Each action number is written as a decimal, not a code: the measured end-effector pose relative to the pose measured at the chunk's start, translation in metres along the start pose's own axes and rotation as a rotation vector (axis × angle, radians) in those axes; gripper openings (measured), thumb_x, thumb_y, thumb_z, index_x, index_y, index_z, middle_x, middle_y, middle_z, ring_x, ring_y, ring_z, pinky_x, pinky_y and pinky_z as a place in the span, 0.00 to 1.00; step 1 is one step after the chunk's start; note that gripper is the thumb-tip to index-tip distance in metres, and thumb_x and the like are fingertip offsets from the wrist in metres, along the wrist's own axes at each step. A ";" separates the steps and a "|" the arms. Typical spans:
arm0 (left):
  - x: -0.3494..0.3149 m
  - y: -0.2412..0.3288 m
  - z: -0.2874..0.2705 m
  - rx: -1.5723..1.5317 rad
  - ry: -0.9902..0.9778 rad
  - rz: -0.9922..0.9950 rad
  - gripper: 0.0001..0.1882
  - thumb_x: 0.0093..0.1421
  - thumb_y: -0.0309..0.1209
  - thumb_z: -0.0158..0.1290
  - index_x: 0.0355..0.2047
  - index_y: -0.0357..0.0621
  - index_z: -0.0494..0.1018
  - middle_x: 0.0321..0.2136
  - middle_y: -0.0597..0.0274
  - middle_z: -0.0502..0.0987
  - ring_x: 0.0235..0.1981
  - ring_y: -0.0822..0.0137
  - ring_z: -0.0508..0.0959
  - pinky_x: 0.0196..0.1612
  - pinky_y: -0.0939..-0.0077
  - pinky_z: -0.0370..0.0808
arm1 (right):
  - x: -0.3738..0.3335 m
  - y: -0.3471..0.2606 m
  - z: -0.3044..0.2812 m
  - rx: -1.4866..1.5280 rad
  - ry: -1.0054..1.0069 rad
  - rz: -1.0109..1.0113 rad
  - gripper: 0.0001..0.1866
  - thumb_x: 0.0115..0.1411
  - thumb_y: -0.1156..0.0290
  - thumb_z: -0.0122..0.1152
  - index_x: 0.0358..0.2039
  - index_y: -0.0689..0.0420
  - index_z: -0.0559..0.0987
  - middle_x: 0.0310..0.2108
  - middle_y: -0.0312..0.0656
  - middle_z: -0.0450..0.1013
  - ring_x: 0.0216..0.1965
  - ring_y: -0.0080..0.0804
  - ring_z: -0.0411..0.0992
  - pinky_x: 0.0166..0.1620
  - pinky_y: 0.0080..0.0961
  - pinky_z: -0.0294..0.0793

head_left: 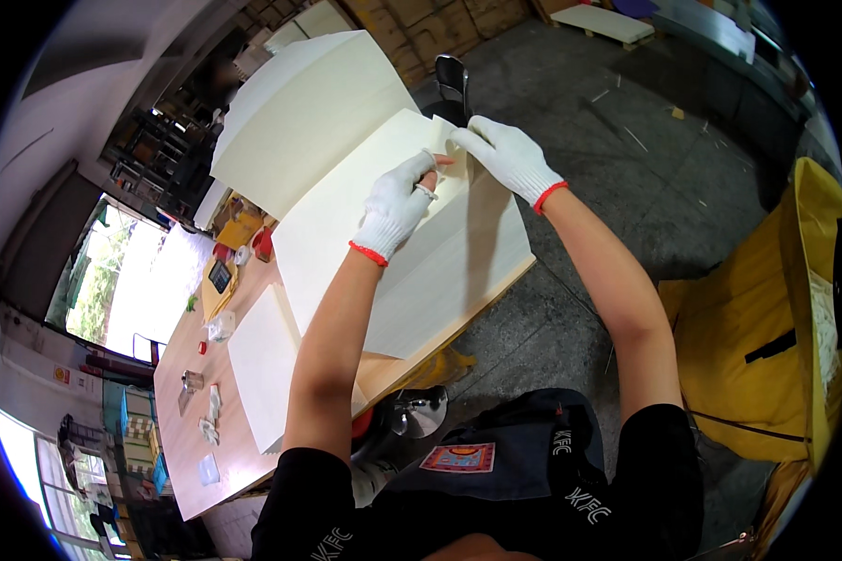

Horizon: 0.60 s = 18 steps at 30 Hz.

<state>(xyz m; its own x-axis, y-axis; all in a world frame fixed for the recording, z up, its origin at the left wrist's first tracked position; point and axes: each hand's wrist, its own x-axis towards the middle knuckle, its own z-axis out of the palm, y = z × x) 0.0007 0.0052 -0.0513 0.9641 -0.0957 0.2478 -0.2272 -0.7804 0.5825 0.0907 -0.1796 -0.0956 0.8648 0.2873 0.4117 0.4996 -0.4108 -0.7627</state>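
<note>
My left hand (397, 201), in a white knitted glove with bare fingertips, rests over the far part of a large stack of white sheets (468, 238). Its index finger points to the right, with the thumb apart below it. Beyond and to the right, my right hand (507, 157), gloved in white with a red cuff, has its fingers on the raised corner of a white sheet (442, 131). The fingers' undersides are hidden. A large white stack (323, 107) with a curved top stands just behind, on the far left side.
The wooden table (176, 411) also bears a smaller white stack (267, 360), a calculator (220, 275), a metal cup (193, 380) and small odds and ends. A black chair (452, 79) stands past the table's far end. To the right is a large yellow bag (734, 351).
</note>
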 end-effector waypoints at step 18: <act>0.002 -0.004 -0.001 0.039 -0.027 0.010 0.21 0.61 0.36 0.64 0.54 0.51 0.78 0.40 0.55 0.77 0.30 0.70 0.77 0.37 0.72 0.76 | -0.009 0.007 0.017 0.227 0.212 0.007 0.27 0.70 0.43 0.46 0.31 0.57 0.73 0.26 0.51 0.70 0.33 0.55 0.70 0.38 0.43 0.68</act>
<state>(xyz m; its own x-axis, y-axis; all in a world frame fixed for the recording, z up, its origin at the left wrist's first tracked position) 0.0039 0.0084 -0.0525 0.9652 -0.1203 0.2322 -0.2322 -0.8026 0.5495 0.0854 -0.1701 -0.1128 0.8714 0.0883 0.4825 0.4900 -0.2015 -0.8481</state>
